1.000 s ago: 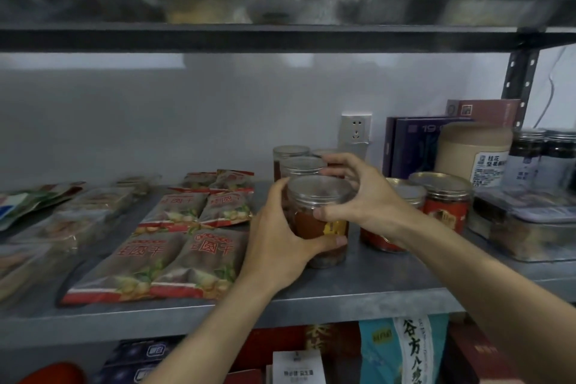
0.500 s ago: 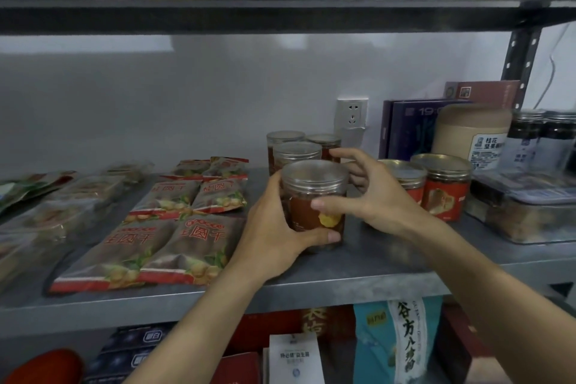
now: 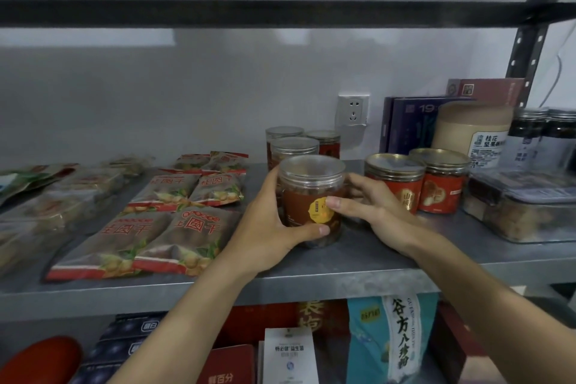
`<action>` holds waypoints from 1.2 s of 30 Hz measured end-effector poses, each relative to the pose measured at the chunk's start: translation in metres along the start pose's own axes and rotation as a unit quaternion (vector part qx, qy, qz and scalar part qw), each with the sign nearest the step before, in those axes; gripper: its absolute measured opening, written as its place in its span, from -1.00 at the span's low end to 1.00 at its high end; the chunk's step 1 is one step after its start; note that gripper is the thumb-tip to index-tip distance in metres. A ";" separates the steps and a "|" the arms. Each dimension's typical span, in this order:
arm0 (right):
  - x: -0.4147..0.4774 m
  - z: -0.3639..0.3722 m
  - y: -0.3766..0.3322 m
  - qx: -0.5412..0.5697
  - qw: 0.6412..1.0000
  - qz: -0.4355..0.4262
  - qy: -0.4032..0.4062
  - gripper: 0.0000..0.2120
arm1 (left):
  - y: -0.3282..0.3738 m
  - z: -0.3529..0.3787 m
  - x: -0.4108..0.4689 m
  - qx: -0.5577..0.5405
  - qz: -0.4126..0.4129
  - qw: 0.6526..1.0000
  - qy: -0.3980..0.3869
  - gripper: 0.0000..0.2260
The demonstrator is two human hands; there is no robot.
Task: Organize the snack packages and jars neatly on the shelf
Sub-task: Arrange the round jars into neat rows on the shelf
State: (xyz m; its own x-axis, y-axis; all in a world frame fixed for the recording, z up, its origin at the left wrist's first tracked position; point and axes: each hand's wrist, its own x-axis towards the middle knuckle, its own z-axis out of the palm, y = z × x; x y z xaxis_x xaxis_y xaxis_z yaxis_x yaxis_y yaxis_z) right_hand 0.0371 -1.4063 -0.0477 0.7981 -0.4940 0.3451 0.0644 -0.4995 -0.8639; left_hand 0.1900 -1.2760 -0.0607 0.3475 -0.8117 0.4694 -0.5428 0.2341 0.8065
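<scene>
While it stands upright on the shelf [image 3: 367, 262], the clear-lidded jar [image 3: 307, 187] sits between both hands: the left hand [image 3: 265, 227] curls round its left side, thumb low across the front; the right hand [image 3: 374, 207] clasps its right side, thumb on the yellow label [image 3: 318, 212].

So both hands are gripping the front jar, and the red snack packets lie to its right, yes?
No. The left hand and right hand do grip the front jar, but the red snack packets lie to its left, as the head view shows.
</scene>
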 end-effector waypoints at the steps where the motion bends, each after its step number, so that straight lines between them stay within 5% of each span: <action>1: 0.000 0.000 0.000 -0.001 1.000 -0.002 -0.001 -0.39 | 0.000 0.000 0.000 -0.002 -0.002 1.000 -0.001 -0.18; 12: -0.002 0.002 -0.004 -0.017 0.999 -0.003 0.028 -0.37 | 0.016 -0.003 -0.006 -0.015 -0.044 0.999 -0.005 -0.24; 17: 0.027 -0.001 -0.041 0.128 0.983 0.064 0.111 -0.18 | 0.038 -0.023 0.019 -0.266 -0.133 0.948 0.114 -0.28; 19: 0.047 -0.003 -0.062 0.148 0.979 0.096 0.105 -0.24 | 0.044 -0.030 0.038 -0.246 -0.177 0.942 0.144 -0.49; 24: 0.084 0.002 -0.070 0.103 0.980 0.156 0.065 -0.34 | 0.044 -0.025 0.072 -0.165 -0.252 0.949 0.096 -0.43; 27: 0.087 0.007 -0.063 0.104 0.977 0.186 0.026 -0.51 | 0.032 -0.016 0.082 -0.214 -0.257 0.942 0.036 -0.58; 31: 0.091 0.008 -0.053 0.104 0.976 0.181 0.052 -0.71 | 0.018 -0.015 0.088 -0.230 -0.247 0.941 0.021 -0.54; 36: 0.100 0.000 -0.054 0.113 0.976 0.182 0.046 -0.55 | 0.006 -0.034 0.101 -0.160 -0.249 0.955 0.015 -0.40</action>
State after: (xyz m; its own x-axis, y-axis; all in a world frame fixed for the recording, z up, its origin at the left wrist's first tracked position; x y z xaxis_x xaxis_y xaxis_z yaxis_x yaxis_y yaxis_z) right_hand 0.1136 -1.4286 0.0339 0.7370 -0.6755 0.0233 -0.0743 -0.1152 -0.9906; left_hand 0.2476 -1.3387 0.0042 0.5260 -0.8505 0.0058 -0.0457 -0.0215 0.9987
